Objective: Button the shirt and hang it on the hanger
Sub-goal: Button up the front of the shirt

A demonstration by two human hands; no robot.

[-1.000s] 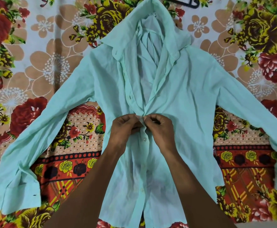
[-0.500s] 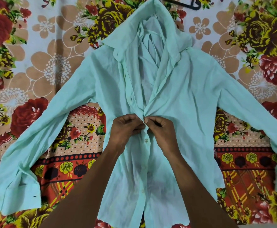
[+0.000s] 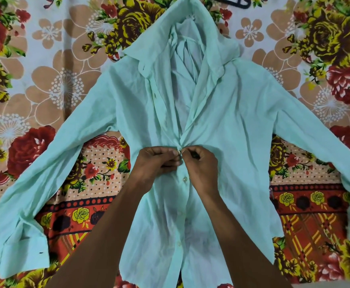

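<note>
Fingers (image 3: 175, 155) of both hands meet mid-chest, curled tight and pinching the plackets at one button (image 3: 180, 152). From largest down: a flowered sheet (image 3: 51, 88) covers the bed; the mint shirt (image 3: 242, 125) lies face up on it, sleeves spread wide, collar open — lower buttons fastened. Left hand (image 3: 156, 162) and right hand (image 3: 201, 165) touch at the fingertips. Beyond the collar, a dark hanger (image 3: 235, 2) shows at the top edge.
</note>
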